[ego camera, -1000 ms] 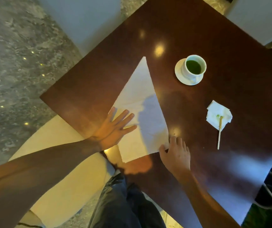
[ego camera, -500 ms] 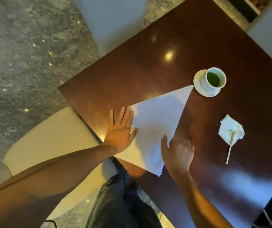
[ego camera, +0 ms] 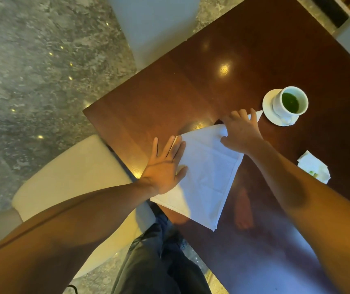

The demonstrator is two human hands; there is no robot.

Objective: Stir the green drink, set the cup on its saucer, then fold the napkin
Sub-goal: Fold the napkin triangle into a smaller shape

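A white cloth napkin (ego camera: 208, 177), folded into a triangle, lies on the dark wooden table (ego camera: 191, 88) near its front corner. My left hand (ego camera: 165, 166) rests flat on the napkin's left edge, fingers spread. My right hand (ego camera: 242, 130) presses flat on the napkin's far part, close to its tip. A white cup (ego camera: 290, 102) with green drink stands on its white saucer (ego camera: 268, 103), just right of that tip.
A small crumpled white tissue (ego camera: 314, 166) with green stains lies at the right, partly behind my right arm. A cream chair seat (ego camera: 68, 179) is below left of the table. Grey chair backs stand at the far side and top right.
My right hand has slid from the napkin's near edge up toward its far tip. The left hand stays flat on the left edge. The view has shifted closer.
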